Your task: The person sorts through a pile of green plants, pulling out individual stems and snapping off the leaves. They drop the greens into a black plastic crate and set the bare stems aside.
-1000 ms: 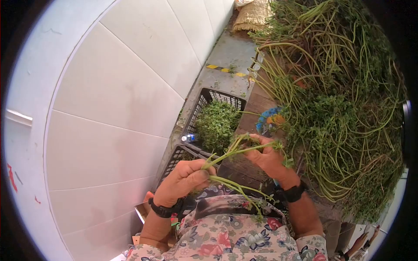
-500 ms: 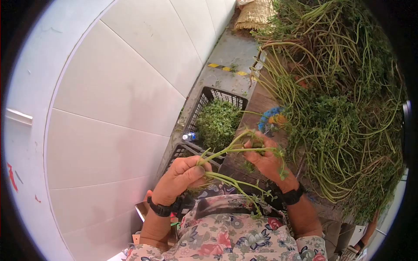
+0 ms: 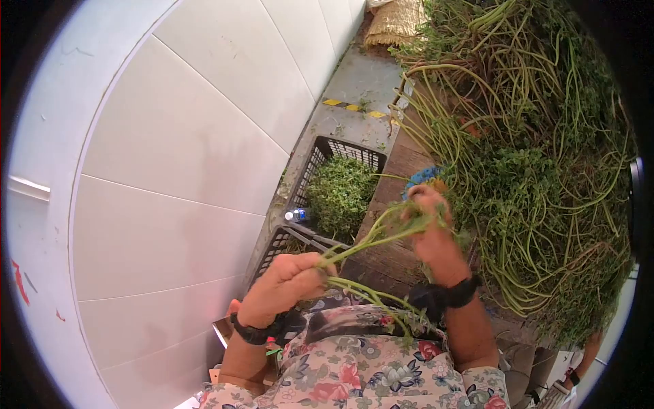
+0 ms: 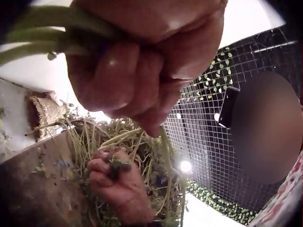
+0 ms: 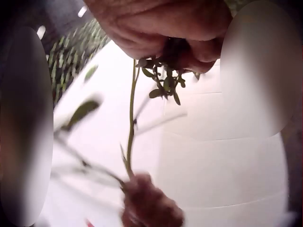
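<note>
My left hand grips a few green stems in its curled fingers, some fanning toward the right hand and others hanging over the floral shirt. My right hand, somewhat blurred, is at the leafy ends of the upper stems. In the right wrist view, leafy sprigs stick out beneath the curled fingers of the right hand. The left wrist view shows the left hand closed round thick stems, and beyond it the right hand with dark green bits in its fingers.
A large heap of long-stemmed greens covers the wooden table at right. A black crate holds leafy pieces and a bottle; another crate is nearer. A woven sack lies at the back, a white wall at left.
My right hand has moved up and slightly right, over the blue and orange thing on the table, with its fingers more curled. The left hand has shifted little and still grips the stems.
</note>
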